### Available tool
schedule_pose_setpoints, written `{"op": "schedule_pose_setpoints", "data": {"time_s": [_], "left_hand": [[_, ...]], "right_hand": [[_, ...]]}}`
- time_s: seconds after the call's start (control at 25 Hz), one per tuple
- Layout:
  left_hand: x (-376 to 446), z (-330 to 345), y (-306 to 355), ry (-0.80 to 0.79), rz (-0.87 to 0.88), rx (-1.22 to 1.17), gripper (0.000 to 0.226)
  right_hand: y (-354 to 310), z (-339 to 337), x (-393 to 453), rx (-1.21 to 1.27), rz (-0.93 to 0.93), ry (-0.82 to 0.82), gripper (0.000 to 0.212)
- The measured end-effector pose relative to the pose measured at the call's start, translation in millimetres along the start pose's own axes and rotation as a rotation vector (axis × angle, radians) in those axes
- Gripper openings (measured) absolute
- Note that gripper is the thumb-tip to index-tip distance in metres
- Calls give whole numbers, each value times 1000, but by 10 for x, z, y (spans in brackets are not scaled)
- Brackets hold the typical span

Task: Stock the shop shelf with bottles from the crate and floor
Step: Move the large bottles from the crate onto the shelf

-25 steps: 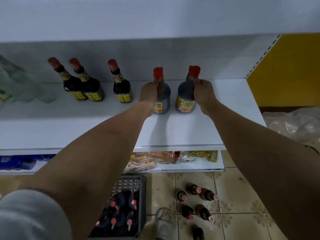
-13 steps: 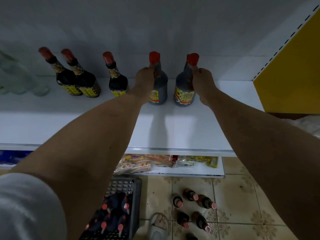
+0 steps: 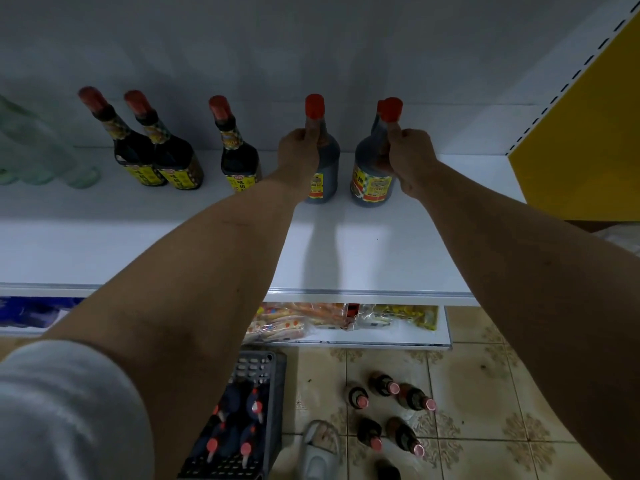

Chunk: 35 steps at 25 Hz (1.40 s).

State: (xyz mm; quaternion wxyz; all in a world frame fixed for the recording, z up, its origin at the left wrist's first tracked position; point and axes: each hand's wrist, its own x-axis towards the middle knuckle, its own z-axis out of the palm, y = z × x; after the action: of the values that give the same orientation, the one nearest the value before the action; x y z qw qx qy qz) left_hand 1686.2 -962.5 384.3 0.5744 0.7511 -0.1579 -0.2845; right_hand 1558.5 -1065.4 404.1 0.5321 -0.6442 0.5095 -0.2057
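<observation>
White shelf [image 3: 363, 258] above tiled floor [image 3: 485, 375]

Over the last second, 2 bottles were moved deeper onto the shelf [image 3: 346, 258] toward the back wall. The left bottle [image 3: 322, 161], gripped by the left hand [image 3: 299, 150], and the right bottle [image 3: 372, 168], gripped by the right hand [image 3: 408, 161], were set farther apart.

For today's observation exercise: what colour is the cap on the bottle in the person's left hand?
Red, seen clearly in the head view: the cap tops the dark bottle.
</observation>
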Motion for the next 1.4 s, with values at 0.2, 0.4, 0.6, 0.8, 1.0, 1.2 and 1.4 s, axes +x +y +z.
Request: {"op": "schedule_pose_setpoints", "data": {"time_s": [0.2,0.4,0.6,0.8,1.0,1.2,1.4], "left_hand": [[-77,15,145,65,-46,93,45],[-313,-1,319,100,-94,256,42],[-553,-342,363,114,-124,112,50],[-1099,-1094,91,75,-210,-122,34],[-1880,-2088,-801,91,-159,44,28],[-2232,-2951,-2171,132,-441,134,13],[-2499,-3210,-3676,22,-753,286,29]], "right_hand": [[-60,-9,-133,27,51,63,46],[-236,17,-587,-184,-75,215,44],[-303,112,-1048,-233,-58,222,22],[-124,631,-1787,-151,-2,39,19],[433,1550,-2637,-241,122,-242,15],[1395,2298,-3114,-361,253,-412,18],[2838,2799,-3415,-310,667,-456,11]]}}
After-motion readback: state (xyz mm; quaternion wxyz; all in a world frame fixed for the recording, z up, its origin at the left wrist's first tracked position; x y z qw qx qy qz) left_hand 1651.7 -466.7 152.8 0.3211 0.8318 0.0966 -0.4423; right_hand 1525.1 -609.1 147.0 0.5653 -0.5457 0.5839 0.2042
